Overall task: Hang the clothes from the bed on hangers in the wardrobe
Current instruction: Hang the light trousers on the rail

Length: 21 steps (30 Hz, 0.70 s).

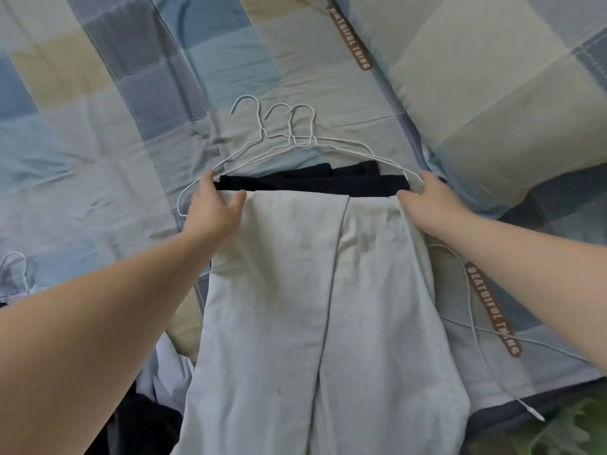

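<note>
Lying creased: pale garment, dk seam

Pale trousers: spread flat, legs side by side, top edge pinched by left fingers and right fingers. Dark garment: lies between the fingers, just past that edge. Three white wire hangers: overlap beyond the fingertips, hooks pointing away.

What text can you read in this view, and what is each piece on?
"BEAUTIFUL THING": brown label on the checked bedding, right of the pale garment; second word blurred, so uncertain.
Second brown label near the top edge: looks the same, too blurred to read surely.
Pale garment, wire hangers, dark clothes: no text.
</note>
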Available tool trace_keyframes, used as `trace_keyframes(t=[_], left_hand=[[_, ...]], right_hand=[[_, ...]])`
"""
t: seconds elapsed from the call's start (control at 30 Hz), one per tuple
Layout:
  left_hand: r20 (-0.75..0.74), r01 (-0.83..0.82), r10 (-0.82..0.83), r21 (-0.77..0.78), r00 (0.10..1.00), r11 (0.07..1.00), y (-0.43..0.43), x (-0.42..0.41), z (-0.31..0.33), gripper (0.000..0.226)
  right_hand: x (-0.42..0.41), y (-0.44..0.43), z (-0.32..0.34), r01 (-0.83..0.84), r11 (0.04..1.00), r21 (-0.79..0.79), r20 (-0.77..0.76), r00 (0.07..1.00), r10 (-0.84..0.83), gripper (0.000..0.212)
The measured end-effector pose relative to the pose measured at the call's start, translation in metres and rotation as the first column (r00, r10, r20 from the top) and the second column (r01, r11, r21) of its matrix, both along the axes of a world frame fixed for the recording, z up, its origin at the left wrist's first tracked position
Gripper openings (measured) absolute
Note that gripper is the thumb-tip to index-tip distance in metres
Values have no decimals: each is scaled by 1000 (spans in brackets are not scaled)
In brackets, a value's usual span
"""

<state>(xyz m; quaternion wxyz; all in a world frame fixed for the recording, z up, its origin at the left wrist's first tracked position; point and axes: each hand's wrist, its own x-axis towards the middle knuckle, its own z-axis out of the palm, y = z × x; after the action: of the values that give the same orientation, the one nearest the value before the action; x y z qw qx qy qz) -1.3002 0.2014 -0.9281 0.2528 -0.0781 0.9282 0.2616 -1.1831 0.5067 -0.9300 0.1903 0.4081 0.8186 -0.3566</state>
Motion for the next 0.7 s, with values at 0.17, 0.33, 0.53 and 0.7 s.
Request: trace_keyframes(t=[0.17, 0.33, 0.53, 0.7], left_hand=[[90, -235, 225, 122, 970, 964, 2, -17, 7, 77], [72, -281, 272, 203, 960, 938, -3, -24, 27, 78], [113, -405, 390, 301, 914, 863, -12, -23, 74, 71], [120, -390, 375, 408, 919, 826, -25, -6, 139, 43]], right_hand=[[-11, 0, 0, 291, 943, -162, -86, 948, -308, 53], [-5, -2, 24, 388, 893, -228, -181, 884, -430, 48], [8, -13, 88, 472, 816, -334, -240, 794, -558, 65], [38, -30, 159, 529, 738, -418, -259, 709, -655, 51]])
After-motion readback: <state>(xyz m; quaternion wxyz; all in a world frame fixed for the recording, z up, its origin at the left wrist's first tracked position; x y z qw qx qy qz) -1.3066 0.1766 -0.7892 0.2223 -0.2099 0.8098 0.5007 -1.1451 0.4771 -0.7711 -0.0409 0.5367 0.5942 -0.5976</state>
